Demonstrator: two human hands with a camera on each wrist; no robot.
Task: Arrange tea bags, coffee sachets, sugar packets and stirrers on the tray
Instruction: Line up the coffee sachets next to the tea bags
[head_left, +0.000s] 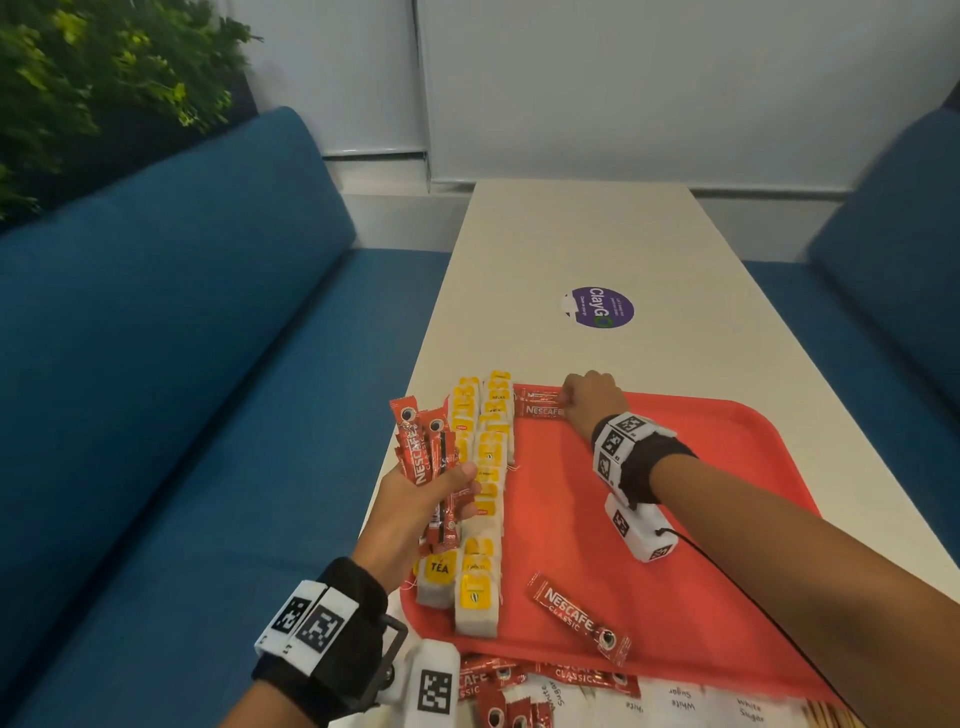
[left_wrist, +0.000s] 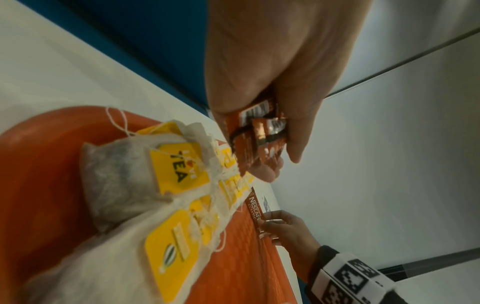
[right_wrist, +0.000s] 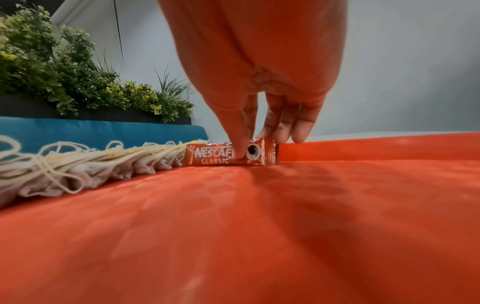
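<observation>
We see the red tray (head_left: 701, 519) on the white table (head_left: 597, 244). Two rows of tea bags (head_left: 488, 467) run along its left side, directly beneath the left hand's fingers. Our left hand (head_left: 415, 512) grips a bundle of coffee sachets (head_left: 423, 447) in curled fingers, their ends standing above the thumb. Our right hand (right_wrist: 262, 115) pinches one coffee sachet (right_wrist: 221, 157) at the tray's far edge: the thumb presses its front, the other fingers sit behind it. A loose sachet (head_left: 579, 618) lies well behind that wrist.
</observation>
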